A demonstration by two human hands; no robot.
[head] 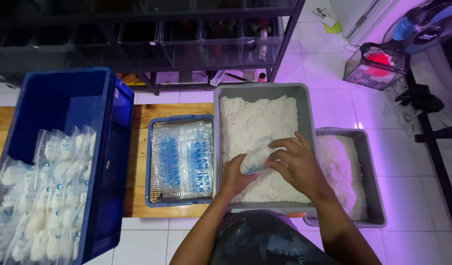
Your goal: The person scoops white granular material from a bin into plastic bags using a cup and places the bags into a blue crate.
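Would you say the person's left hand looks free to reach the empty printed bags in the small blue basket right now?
Probably not at once: the left hand is holding a clear plastic bag with the right hand over the grey tub of white grains. The blue basket sits just beside it, uncovered, so the way is open.

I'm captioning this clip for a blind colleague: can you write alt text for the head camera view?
Seen from above, a person's left hand and right hand hold a small clear plastic bag over a grey tub of white grains. Left of it sits a blue basket of empty printed bags, then a blue crate of filled bags; a second grey tub stands at right.
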